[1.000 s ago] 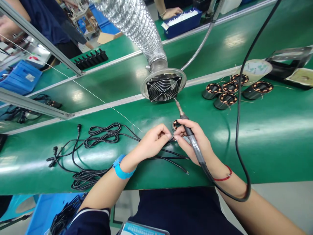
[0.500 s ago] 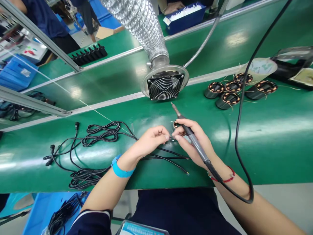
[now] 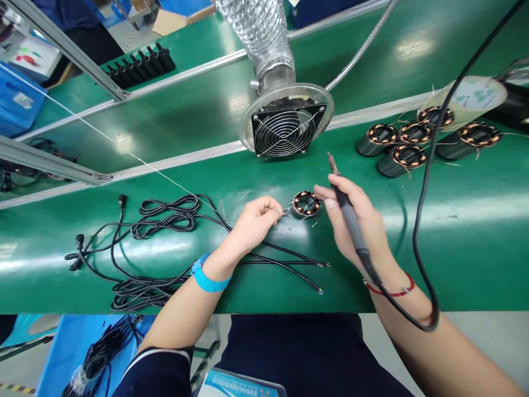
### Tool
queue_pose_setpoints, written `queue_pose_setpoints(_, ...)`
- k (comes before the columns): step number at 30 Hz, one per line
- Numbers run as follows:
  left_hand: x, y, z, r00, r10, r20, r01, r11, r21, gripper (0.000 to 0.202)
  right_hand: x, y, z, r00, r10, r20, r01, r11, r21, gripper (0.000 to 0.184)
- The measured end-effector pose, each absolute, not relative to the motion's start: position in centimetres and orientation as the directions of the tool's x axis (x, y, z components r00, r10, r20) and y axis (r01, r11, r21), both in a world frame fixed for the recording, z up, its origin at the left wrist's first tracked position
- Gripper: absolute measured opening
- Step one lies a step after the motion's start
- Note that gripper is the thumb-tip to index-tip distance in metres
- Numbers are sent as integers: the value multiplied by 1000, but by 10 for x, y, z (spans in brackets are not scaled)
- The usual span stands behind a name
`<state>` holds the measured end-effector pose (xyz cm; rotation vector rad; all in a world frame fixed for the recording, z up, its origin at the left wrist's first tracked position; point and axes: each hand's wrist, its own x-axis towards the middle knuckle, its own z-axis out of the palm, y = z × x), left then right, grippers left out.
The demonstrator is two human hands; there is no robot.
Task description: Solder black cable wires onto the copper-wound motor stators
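Note:
My left hand [image 3: 259, 221] is closed in a pinch on a black cable's end, and thin stripped wires [image 3: 286, 212] stick out past the fingertips. Just right of these wires a small motor stator [image 3: 306, 213] with copper windings rests on the green bench. My right hand [image 3: 359, 220] is wrapped round a soldering iron [image 3: 354, 227], its tip pointing up and away, apart from the stator. The right fingertips are near the stator's right side. Black cables [image 3: 165, 220] lie coiled left of my left hand, and several bare cable ends [image 3: 316, 263] lie below the stator.
A fume extractor fan [image 3: 285, 131] on a foil duct hangs beyond the stator. Several more stators [image 3: 407, 157] stand at the back right. The iron's black cord [image 3: 421, 193] loops over the right side. A blue bin [image 3: 66, 353] with cables is below the bench, left.
My right hand has moved right, away from my left fingers, with the soldering iron still in it. The stator, mostly hidden before, now shows fully. The view has shifted slightly.

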<state>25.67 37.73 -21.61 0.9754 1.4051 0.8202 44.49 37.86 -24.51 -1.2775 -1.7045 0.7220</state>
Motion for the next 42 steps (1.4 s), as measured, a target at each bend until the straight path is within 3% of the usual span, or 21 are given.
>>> queue_pose_setpoints(3,258,381,-221,-3,938,-347,99,345,933,6,450,368,-241,-63,896,439,377,428,-821,39)
queue_pose_setpoints(6,260,382,-224,7,957,-290,145,286,947,7,453,358,-243,-58,788,613,364,589,-722,32)
queue_pose_setpoints(10,260,381,-225,-10,968,-252,207,249,946,10,454,353,-249,-90,682,726,368,700,-613,24)
queue_pose_setpoints(25,261,384,-224,-29,966,-256,217,256,942,17,451,356,-254,-141,681,719,352,713,-606,21)
queue_pose_setpoints(30,261,384,-225,-26,967,-252,213,251,944,17,451,351,-252,-155,751,642,376,646,-664,19)
queue_pose_setpoints(34,260,383,-226,-30,969,-245,197,246,949,17,451,351,-252,-175,747,642,410,648,-642,12)
queue_pose_setpoints(42,261,383,-226,-24,973,-231,173,231,957,18,451,353,-254,-160,743,649,374,654,-657,20)
